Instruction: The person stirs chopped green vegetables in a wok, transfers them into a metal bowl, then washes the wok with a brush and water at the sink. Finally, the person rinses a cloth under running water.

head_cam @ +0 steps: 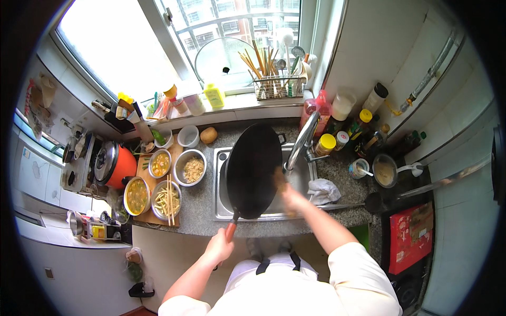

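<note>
My left hand (219,248) is closed around the reddish handle of a large black wok (253,170). The wok is tilted on its side over the stainless steel sink (302,173), its dark inside turned towards the right. At the wok's right edge my right hand (293,198) grips a brown brush-like tool (281,181), blurred, so its exact kind cannot be told. The curved chrome faucet (302,138) reaches over the sink just right of the wok. A white cloth (324,191) lies at the sink's right rim, near my right forearm.
Bowls of soup (137,195), cut strips with chopsticks (167,200) and shreds (193,170) stand left, beside a potato (208,135) and an orange-red cooker (118,165). Yellow-capped jars (325,145) and bottles stand right of the faucet. A ladle (373,202) extends across the right counter.
</note>
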`<control>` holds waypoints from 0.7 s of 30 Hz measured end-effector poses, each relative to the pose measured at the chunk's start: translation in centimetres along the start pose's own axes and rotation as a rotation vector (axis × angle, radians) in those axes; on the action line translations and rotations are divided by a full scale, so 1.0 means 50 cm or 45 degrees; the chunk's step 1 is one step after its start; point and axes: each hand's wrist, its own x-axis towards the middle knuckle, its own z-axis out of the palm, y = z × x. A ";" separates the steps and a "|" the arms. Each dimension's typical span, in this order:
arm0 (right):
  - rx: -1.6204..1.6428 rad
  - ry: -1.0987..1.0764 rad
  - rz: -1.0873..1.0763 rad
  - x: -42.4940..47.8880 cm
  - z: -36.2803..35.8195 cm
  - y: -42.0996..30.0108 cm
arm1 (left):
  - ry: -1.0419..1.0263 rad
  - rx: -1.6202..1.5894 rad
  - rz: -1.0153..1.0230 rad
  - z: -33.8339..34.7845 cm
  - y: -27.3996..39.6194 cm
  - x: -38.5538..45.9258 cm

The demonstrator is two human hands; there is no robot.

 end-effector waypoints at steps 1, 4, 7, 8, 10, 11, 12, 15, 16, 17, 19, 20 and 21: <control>0.275 -0.012 -0.062 -0.022 0.005 -0.074 | 0.015 -0.001 -0.001 0.003 -0.007 0.006; 0.585 -0.248 -0.424 -0.032 0.024 -0.200 | 0.136 0.057 0.146 0.026 -0.044 0.032; 0.801 -0.103 -0.145 0.058 0.055 -0.129 | 0.175 0.073 0.193 0.030 -0.039 0.032; 0.920 0.020 0.003 0.082 0.059 -0.098 | 0.168 0.081 0.183 0.019 -0.034 0.029; 1.130 0.254 0.319 0.100 0.065 -0.053 | 0.160 0.099 0.160 0.015 -0.040 0.032; 1.219 0.377 0.483 0.102 0.070 -0.036 | 0.152 0.098 0.153 0.018 -0.042 0.035; 0.974 0.418 0.190 0.088 0.095 -0.056 | 0.159 0.099 0.158 0.020 -0.044 0.036; 0.387 0.408 -0.390 0.042 0.110 -0.150 | 0.143 0.088 0.162 0.024 -0.048 0.039; 0.334 0.176 -0.426 0.030 0.081 -0.206 | 0.147 0.094 0.152 0.026 -0.050 0.035; -0.004 0.161 -0.594 0.050 0.067 -0.217 | 0.147 0.120 0.157 0.026 -0.040 0.029; -0.152 0.111 -0.324 0.098 0.033 -0.228 | 0.152 0.137 0.149 0.020 -0.024 0.024; 0.075 0.214 -0.093 0.141 0.033 -0.201 | 0.149 0.131 0.142 0.014 -0.014 0.025; 0.643 0.319 0.246 0.170 0.048 -0.163 | 0.134 0.127 0.129 0.013 -0.012 0.020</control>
